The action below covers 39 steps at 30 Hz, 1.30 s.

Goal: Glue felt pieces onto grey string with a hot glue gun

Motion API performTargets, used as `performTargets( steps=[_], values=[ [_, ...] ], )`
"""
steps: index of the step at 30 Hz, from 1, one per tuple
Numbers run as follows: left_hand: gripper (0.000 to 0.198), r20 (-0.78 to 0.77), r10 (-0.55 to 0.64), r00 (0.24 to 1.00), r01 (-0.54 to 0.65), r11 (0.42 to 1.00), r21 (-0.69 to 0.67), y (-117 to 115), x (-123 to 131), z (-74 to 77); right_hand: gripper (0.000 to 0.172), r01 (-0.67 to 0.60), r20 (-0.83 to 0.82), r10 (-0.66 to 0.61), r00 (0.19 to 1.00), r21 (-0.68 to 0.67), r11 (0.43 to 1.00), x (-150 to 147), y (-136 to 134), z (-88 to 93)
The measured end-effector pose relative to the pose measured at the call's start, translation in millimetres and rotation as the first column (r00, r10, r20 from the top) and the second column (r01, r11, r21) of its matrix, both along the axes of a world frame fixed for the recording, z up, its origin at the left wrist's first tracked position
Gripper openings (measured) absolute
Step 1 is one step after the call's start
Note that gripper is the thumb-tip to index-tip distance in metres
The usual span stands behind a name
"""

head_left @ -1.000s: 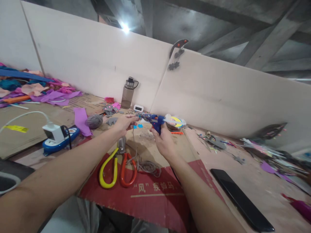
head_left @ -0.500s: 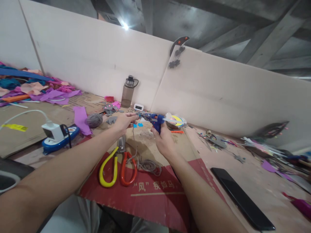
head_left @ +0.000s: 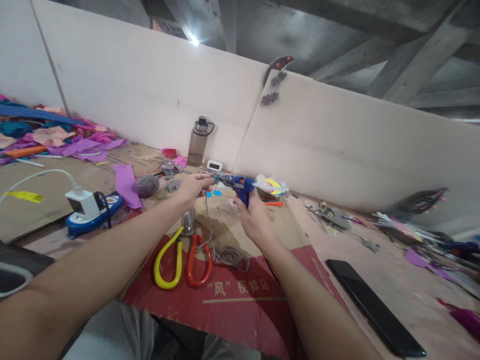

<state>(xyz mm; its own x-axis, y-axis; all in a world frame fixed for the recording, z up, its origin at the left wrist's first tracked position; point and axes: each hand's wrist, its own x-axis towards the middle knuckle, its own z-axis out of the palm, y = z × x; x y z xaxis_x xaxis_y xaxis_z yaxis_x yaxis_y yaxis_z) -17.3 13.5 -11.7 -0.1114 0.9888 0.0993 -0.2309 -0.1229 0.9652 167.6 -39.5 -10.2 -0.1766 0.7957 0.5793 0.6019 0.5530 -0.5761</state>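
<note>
Above the middle of a cardboard sheet (head_left: 247, 317) laid on the surface (head_left: 337, 245), we see both hands brought close together around a blue glue gun (head_left: 244, 184). The right hand (head_left: 253, 217) is wrapped around its handle, and a translucent glue stick (head_left: 263, 186) juts out of the back end. The gun lies nearly level, its nozzle aimed left toward the fingertips of the left hand (head_left: 195, 191). That hand pinches, thumb against fingers, with a strand of grey yarn (head_left: 206, 206) hanging beneath it; whatever else sits at the fingertips is too small for us to make out, and we cannot tell whether the nozzle touches it. Below, we find a loose coil of yarn (head_left: 232, 257) on the cardboard, just beside the scissors (head_left: 199, 265), which have one yellow and one red handle. Near the left hand lie small blue cutouts (head_left: 216, 193); farther left is a grey ball of yarn (head_left: 147, 185) beside a purple strip (head_left: 127, 186). Behind the hands, a bottle (head_left: 197, 146) stands upright near the pale panels (head_left: 142, 90), with a small white device (head_left: 214, 165) to its right. Off to our right, well apart, lies a black phone (head_left: 375, 306).
</note>
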Motion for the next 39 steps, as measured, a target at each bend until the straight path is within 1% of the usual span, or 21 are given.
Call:
performTargets(
  steps=[3, 5, 8, 10, 11, 12, 14, 16, 18, 21, 23, 25, 27, 29, 30, 32, 33, 34, 35, 36, 39],
  values=[
    [0.022, 0.045, 0.024, 0.999, -0.023, 1.0, -0.014, -1.3, -0.7, 2.3, 0.03, -0.035, -0.076, 0.032, 0.997, -0.045, 0.998, -0.5, -1.2, -0.7],
    [0.021, 0.065, 0.031, 0.997, -0.029, 0.999, -0.037, -1.6, -1.6, 3.5, 0.024, -0.095, -0.194, 0.073, 0.978, -0.105, 0.99, -1.2, -1.4, -1.0],
    [0.017, 0.086, 0.018, 0.996, -0.011, 0.997, -0.08, -1.3, -3.7, 4.2, 0.02, -0.243, -0.46, 0.131, 0.878, -0.193, 0.951, -0.3, 3.5, -2.2],
    [0.016, 0.093, 0.004, 0.996, 0.006, 0.995, -0.103, -0.8, -4.9, 3.6, 0.022, -0.299, -0.612, 0.094, 0.785, -0.243, 0.923, 3.3, 11.6, -5.1],
    [0.017, 0.092, 0.003, 0.996, 0.007, 0.994, -0.109, -0.4, -5.3, 3.0, 0.023, -0.285, -0.64, 0.037, 0.767, -0.288, 0.914, 6.2, 16.7, -7.6],
    [0.017, 0.086, 0.008, 0.996, 0.002, 0.994, -0.106, 0.0, -5.4, 2.1, 0.023, -0.24, -0.63, -0.038, 0.776, -0.35, 0.906, 9.6, 22.3, -10.9],
    [0.018, 0.051, 0.035, 0.998, -0.032, 0.997, -0.072, 1.1, -5.1, 0.2, 0.017, -0.084, -0.49, -0.198, 0.849, -0.496, 0.864, 17.8, 33.1, -19.0],
    [0.018, -0.002, 0.076, 0.997, -0.076, 0.997, -0.009, 2.2, -3.9, -1.7, 0.014, 0.0, -0.365, -0.251, 0.897, -0.567, 0.824, 26.4, 41.0, -27.5],
    [0.018, -0.037, 0.092, 0.995, -0.089, 0.994, 0.057, 2.9, -1.9, -2.9, 0.017, 0.044, -0.285, -0.256, 0.924, -0.584, 0.81, 34.3, 44.7, -33.2],
    [0.017, -0.022, 0.036, 0.999, -0.033, 0.992, 0.124, 1.1, 2.6, -2.6, 0.028, 0.154, -0.185, -0.289, 0.939, -0.525, 0.837, 42.1, 42.0, -31.1],
    [0.016, -0.026, 0.005, 1.0, 0.0, 0.986, 0.166, -3.1, 6.9, -1.1, 0.032, 0.241, -0.144, -0.324, 0.935, -0.412, 0.879, 41.1, 36.0, -23.0],
    [0.015, -0.076, 0.019, 0.997, -0.002, 0.977, 0.211, -9.5, 12.0, 1.0, 0.028, 0.273, -0.137, -0.315, 0.939, -0.261, 0.926, 32.8, 28.1, -13.3],
    [0.015, -0.16, 0.046, 0.986, -0.004, 0.967, 0.253, -16.9, 17.2, 2.9, 0.02, 0.183, -0.17, -0.199, 0.965, -0.104, 0.977, 18.0, 19.6, -6.3],
    [0.013, -0.251, 0.064, 0.966, 0.014, 0.955, 0.297, -23.5, 21.7, 4.3, 0.022, 0.003, -0.345, -0.058, 0.937, -0.159, 0.987, 0.2, 11.5, -4.5],
    [0.013, -0.292, 0.079, 0.953, 0.017, 0.95, 0.312, -26.1, 23.6, 4.7, 0.026, -0.121, -0.478, 0.014, 0.878, -0.194, 0.973, -8.2, 7.9, -5.4],
    [0.014, -0.351, 0.118, 0.929, 0.008, 0.941, 0.338, -29.5, 26.4, 5.0, 0.035, -0.363, -0.697, 0.099, 0.71, -0.242, 0.9, -21.6, 1.9, -8.8],
    [0.016, -0.364, 0.132, 0.922, 0.003, 0.938, 0.348, -30.5, 27.5, 5.0, 0.039, -0.447, -0.76, 0.109, 0.641, -0.253, 0.858, -26.0, -0.3, -10.5],
    [0.018, -0.366, 0.13, 0.922, 0.007, 0.936, 0.351, -31.0, 28.3, 4.9, 0.042, -0.494, -0.794, 0.108, 0.598, -0.259, 0.83, -28.7, -1.7, -11.6],
    [0.021, -0.354, 0.113, 0.928, 0.019, 0.937, 0.35, -31.2, 29.1, 4.7, 0.043, -0.508, -0.807, 0.101, 0.581, -0.263, 0.82, -29.8, -2.4, -12.1],
    [0.023, -0.332, 0.086, 0.939, 0.035, 0.939, 0.342, -31.2, 29.7, 4.4, 0.044, -0.496, -0.804, 0.094, 0.587, -0.265, 0.827, -29.5, -2.4, -12.0],
    [0.024, -0.267, -0.029, 0.963, 0.11, 0.949, 0.295, -30.9, 31.1, 3.5, 0.039, -0.363, -0.737, 0.07, 0.672, -0.246, 0.899, -23.1, 1.1, -9.4]
  ],
)
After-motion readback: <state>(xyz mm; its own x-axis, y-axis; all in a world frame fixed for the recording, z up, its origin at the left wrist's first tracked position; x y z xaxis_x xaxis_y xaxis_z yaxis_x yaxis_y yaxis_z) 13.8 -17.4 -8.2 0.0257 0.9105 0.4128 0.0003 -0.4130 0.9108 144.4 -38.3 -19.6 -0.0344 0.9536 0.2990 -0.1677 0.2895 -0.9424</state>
